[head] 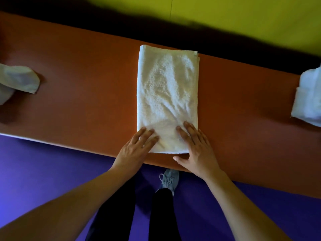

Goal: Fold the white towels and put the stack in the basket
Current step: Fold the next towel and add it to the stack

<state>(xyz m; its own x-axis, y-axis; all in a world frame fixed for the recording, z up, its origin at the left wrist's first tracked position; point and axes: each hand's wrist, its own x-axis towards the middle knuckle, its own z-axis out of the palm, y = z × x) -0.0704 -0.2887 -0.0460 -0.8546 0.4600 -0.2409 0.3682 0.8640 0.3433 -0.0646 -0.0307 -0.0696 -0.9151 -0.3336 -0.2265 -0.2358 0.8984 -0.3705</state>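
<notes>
A white towel (167, 94) lies folded into a long rectangle across the orange table (83, 94), reaching from the far edge to the near edge. My left hand (137, 146) lies flat on the towel's near left corner, fingers straight. On the near right corner my right hand (196, 146) presses flat, its thumb on the table by the towel's near edge. A crumpled white towel (19, 80) lies at the table's left end. At the right end sits a folded white towel stack (308, 100). No basket is in view.
The table's near edge runs diagonally just below my hands. Beneath it lies purple floor (43, 171), with my dark trousers and a grey shoe (169, 180). A yellow-green wall (225, 13) stands behind the table.
</notes>
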